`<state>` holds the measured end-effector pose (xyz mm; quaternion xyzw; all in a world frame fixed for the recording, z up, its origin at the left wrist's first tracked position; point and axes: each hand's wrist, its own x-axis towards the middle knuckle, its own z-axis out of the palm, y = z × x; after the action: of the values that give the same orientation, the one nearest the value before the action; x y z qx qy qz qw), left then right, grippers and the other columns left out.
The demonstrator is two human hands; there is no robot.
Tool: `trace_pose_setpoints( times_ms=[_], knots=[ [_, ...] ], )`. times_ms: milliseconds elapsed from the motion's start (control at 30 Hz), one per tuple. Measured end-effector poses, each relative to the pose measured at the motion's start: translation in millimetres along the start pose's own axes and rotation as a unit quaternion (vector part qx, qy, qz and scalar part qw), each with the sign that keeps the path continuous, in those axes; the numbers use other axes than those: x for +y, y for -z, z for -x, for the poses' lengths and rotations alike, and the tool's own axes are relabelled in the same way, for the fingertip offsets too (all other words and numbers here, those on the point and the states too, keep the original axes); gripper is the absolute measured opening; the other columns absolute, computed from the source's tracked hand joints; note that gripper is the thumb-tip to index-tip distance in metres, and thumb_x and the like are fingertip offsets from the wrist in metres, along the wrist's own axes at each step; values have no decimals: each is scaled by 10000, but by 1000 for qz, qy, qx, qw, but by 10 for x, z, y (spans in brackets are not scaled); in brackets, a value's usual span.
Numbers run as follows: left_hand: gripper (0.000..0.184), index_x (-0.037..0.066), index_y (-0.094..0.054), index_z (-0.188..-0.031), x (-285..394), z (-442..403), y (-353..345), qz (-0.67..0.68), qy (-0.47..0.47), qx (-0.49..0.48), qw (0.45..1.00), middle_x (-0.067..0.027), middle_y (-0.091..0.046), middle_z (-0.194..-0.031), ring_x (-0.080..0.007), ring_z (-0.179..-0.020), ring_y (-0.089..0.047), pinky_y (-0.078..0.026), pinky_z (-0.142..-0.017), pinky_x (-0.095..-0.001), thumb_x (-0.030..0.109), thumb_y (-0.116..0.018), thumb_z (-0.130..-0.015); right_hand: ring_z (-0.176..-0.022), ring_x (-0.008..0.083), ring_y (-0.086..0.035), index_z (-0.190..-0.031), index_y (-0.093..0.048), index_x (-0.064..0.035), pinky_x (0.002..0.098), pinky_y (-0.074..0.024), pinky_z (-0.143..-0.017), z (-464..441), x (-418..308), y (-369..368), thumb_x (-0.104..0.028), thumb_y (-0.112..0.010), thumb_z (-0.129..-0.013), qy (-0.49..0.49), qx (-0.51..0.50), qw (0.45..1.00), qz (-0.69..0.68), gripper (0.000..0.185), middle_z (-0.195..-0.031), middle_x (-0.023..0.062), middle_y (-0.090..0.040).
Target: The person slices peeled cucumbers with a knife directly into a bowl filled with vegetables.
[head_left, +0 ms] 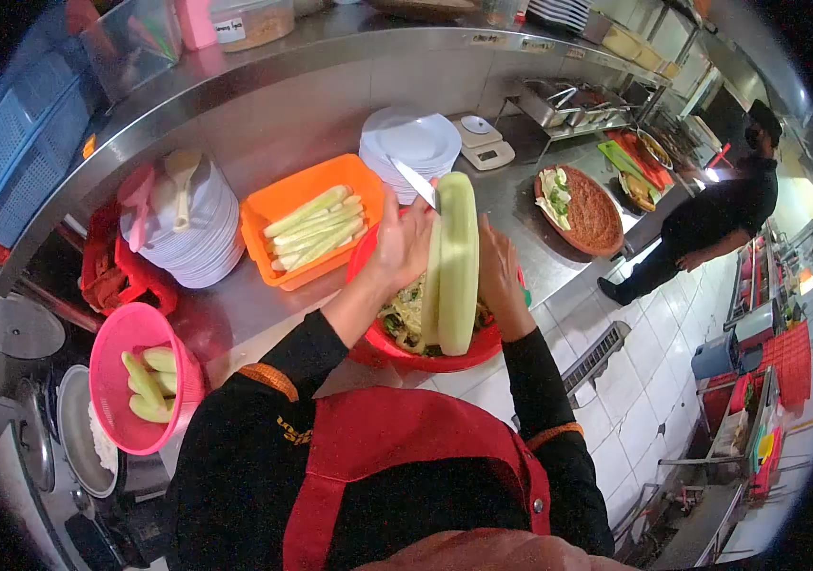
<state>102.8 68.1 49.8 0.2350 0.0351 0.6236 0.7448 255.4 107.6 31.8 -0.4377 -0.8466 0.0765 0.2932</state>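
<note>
A long, peeled pale-green cucumber [461,257] stands nearly upright in front of me, with a lengthwise slice along its left side. My left hand [405,238] is closed around its left side, fingers partly behind it. On the other side is my right hand [500,271], its fingers curled behind the cucumber. A knife [413,181] points up and left past my left hand. Its handle is hidden, but the blade lines up with my right hand. Below is a red basin [426,363] holding pale strips and leafy green bits.
Cut cucumber sticks fill an orange tub [268,262]. A pink basket [107,381] holds cucumber pieces. Plate stacks [202,252] [411,138], a scale [485,152] and a brown round dish [592,224] stand on the counter. A person in black [725,209] stands at right.
</note>
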Motion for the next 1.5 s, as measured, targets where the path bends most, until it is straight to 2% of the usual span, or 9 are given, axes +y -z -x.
trace_pose_setpoints(
  times_ms=[67,167,267,833,1133,1200,1267,1367,1500],
  knots=[
    [653,119,-188,-1386,-147,89,68,22,22,-24,999,-135,-344,-1345,-229,-1121,-446,-393,-936,-387,536,-315,-900,-707,341,-601,-964,-447,-54,433,-477,-593,-22,43,15,-189,-529,-806,-36,14,998,44,223,-713,160,-583],
    [670,79,-250,-1355,-422,155,137,-296,-36,78,951,-104,-434,-1242,-205,-1112,-441,-355,-957,-346,407,-544,-850,-694,332,-608,-980,-439,-72,424,-489,-584,-24,70,-3,-165,-472,-839,-37,39,984,169,172,-755,152,-576],
    [746,59,-357,-1250,-446,182,-61,-356,-59,106,927,-46,-474,-1105,-168,-1040,-468,-399,-892,-305,71,-743,-612,-688,334,-611,-1006,-435,-86,412,-495,-583,-61,81,8,-163,-439,-850,-42,23,977,209,174,-795,149,-568],
    [763,45,-319,-1305,226,643,-90,-420,243,24,874,-73,-506,-1051,-163,-926,-527,-468,-768,-298,80,-682,-634,-625,349,-590,-961,-477,-81,434,-489,-539,85,1071,496,-147,-453,-826,-56,37,959,275,152,-732,168,-579],
    [637,41,-376,-1227,-67,648,242,-431,204,167,863,-87,-529,-929,-175,-759,-564,-492,-633,-316,44,-656,-655,-749,333,-608,-1008,-545,-41,397,-471,-678,329,417,68,-225,-610,-768,-55,-91,991,-78,309,-807,195,-611],
    [502,45,-423,-1169,-177,573,277,-433,157,204,863,-84,-548,-866,-155,-677,-576,-498,-581,-295,44,-622,-708,-783,311,-622,-1057,-540,-48,369,-476,-717,340,215,-34,-287,-655,-765,-123,-157,957,-211,395,-842,195,-618],
    [423,43,-443,-1144,-229,484,327,-414,154,221,869,-79,-555,-843,-152,-672,-578,-502,-584,-299,76,-606,-756,-786,102,-550,-1142,-486,-14,277,-451,-709,355,97,-122,-320,-672,-784,-138,-226,913,-309,506,-894,43,-591],
    [283,36,-499,-1063,-323,434,246,-373,158,305,862,-74,-576,-796,-149,-670,-582,-513,-601,-312,259,-511,-889,-878,135,-555,-1187,-430,13,272,-451,-749,385,-38,-201,-282,-692,-772,-138,-211,872,-420,572,-1010,62,-569],
    [496,-3,-447,-1146,-466,432,578,-361,84,317,873,-138,-581,-915,-194,-732,-600,-521,-631,-347,430,-406,-907,-912,149,-557,-1206,-421,6,282,-451,-783,393,-68,-194,-243,-722,-742,-164,-239,813,-505,606,-1012,74,-571]
  ],
)
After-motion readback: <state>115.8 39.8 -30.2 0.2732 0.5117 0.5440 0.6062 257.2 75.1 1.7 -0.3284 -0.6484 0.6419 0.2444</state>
